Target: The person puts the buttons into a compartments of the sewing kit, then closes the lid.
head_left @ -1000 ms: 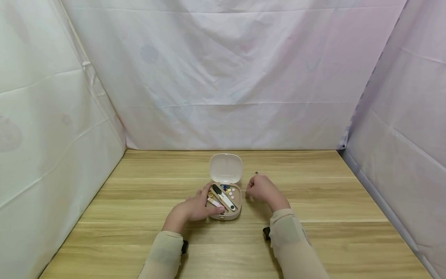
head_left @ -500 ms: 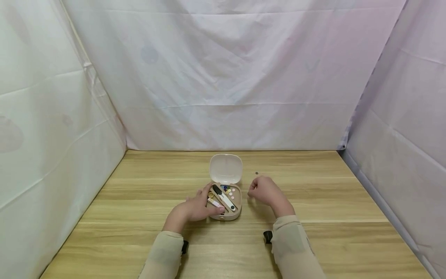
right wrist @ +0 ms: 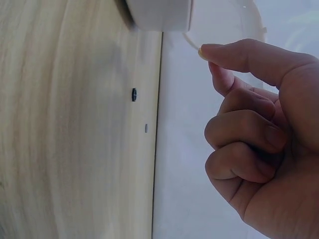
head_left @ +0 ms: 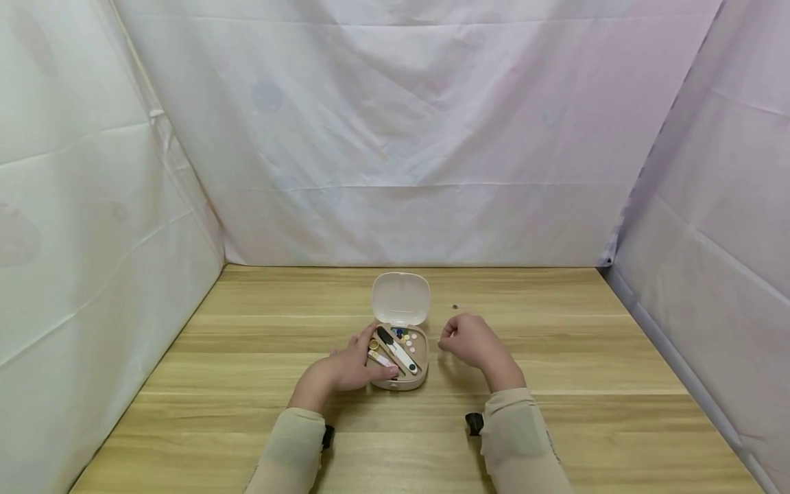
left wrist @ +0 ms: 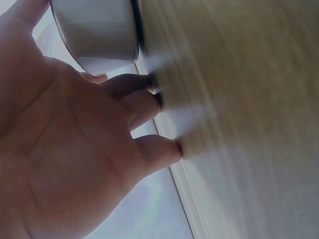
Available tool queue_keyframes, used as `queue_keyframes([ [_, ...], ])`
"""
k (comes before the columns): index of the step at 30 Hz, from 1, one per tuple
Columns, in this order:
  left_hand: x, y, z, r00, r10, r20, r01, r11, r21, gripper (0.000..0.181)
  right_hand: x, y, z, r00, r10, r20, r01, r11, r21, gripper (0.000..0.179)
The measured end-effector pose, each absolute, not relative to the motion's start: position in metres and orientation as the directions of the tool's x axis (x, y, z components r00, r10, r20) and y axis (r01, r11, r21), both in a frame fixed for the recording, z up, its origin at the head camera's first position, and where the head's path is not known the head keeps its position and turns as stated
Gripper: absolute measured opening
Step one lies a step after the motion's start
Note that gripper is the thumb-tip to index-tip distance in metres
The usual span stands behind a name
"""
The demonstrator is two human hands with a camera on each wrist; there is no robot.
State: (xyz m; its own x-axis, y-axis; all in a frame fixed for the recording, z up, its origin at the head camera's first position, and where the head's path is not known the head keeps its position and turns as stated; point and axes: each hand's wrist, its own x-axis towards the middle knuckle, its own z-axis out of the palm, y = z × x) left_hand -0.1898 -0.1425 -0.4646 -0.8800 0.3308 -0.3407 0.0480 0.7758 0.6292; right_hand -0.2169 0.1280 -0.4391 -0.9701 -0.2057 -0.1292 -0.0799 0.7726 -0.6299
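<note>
An open beige sewing box (head_left: 395,385) stands on the table, its lid (head_left: 400,299) tipped back. Inside are thread snips (head_left: 401,355) with a black tip cover, a yellow ring (head_left: 373,345), a patterned strip (head_left: 379,359) and several small buttons (head_left: 409,343). My left hand (head_left: 349,367) holds the box's left side, thumb over the front rim and index finger toward the hinge; in the left wrist view its other fingertips touch the table. Just right of the box, my right hand (head_left: 475,340) pinches a tiny yellowish button (right wrist: 201,53) between thumb and index finger, the other fingers curled.
A small dark button (right wrist: 134,94) lies on the wooden table (head_left: 247,329) beyond my right hand. Farther off, the right wrist view shows a smaller greyish piece (right wrist: 146,128). White cloth (head_left: 407,137) hangs behind the table and along both sides.
My right hand has shifted slightly right, away from the box, then stayed nearly still. My left hand and the box have not moved.
</note>
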Motion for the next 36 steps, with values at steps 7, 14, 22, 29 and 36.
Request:
queue_keyframes([
  [7,-0.191,-0.143,-0.465,-0.877,0.332,-0.346,0.044,0.773,0.632,0.112,-0.215,0.126,-0.434,-0.968,-0.221,-0.118,-0.09,0.749,-0.657,0.009],
  [14,-0.191,-0.142,-0.465,-0.877,0.336,-0.343,0.045,0.769,0.638,0.113,-0.212,0.123,-0.433,-0.961,-0.243,-0.131,-0.09,0.726,-0.682,0.01],
  [22,-0.191,-0.142,-0.464,-0.877,0.338,-0.34,0.051,0.771,0.635,0.113,-0.21,0.119,-0.436,-0.956,-0.274,-0.109,-0.118,0.695,-0.71,0.009],
  [29,-0.192,-0.144,-0.463,-0.879,0.328,-0.347,0.043,0.779,0.626,0.114,-0.213,0.106,-0.444,-0.956,-0.28,-0.092,-0.132,0.684,-0.717,0.01],
  [36,-0.19,-0.143,-0.462,-0.877,0.335,-0.344,0.049,0.775,0.63,0.113,-0.22,0.095,-0.456,-0.957,-0.282,-0.074,-0.163,0.727,-0.667,0.013],
])
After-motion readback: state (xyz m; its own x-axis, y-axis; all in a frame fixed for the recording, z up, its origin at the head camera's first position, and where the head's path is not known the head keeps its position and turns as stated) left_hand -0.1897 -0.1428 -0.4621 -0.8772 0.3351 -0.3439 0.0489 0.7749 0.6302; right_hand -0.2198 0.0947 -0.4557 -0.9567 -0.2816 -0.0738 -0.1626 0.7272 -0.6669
